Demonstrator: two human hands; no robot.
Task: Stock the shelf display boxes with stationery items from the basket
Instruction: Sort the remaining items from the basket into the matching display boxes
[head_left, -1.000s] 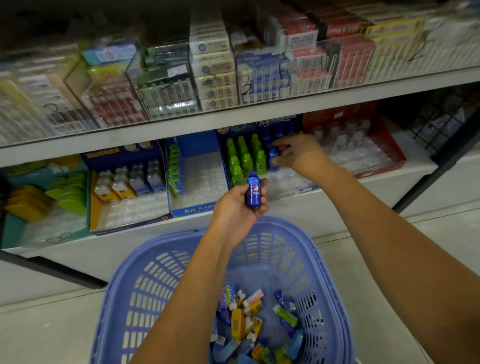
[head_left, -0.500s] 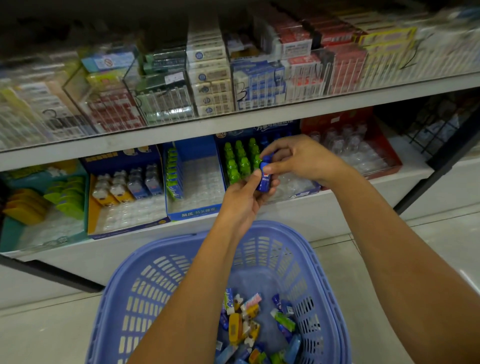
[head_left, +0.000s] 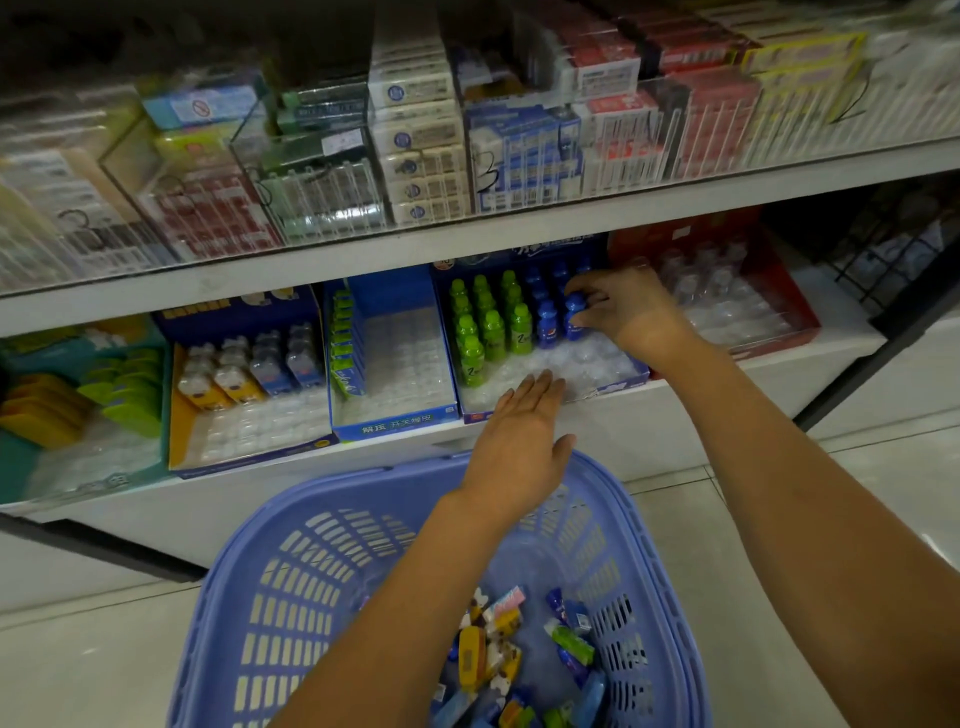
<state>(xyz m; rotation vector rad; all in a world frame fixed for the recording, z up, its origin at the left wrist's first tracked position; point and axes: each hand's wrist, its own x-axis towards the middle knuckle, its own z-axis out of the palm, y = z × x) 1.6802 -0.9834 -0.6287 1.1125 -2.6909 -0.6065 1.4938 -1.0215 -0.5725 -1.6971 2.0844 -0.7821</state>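
Pinching a small blue bottle-shaped item (head_left: 574, 318), likely light and rigid, by its cap, the right hand (head_left: 631, 312) seats it in the centre-frame blue cardboard display box (head_left: 597, 359), the left hand (head_left: 524, 431) spread flat and empty.

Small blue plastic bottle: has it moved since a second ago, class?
Yes. The small blue plastic bottle went from the left hand, in front of the shelf, back into the blue cardboard display box, where the right hand grips it.

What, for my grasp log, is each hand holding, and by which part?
The right hand pinches a small blue bottle by its cap end. The left hand is open, holding nothing.
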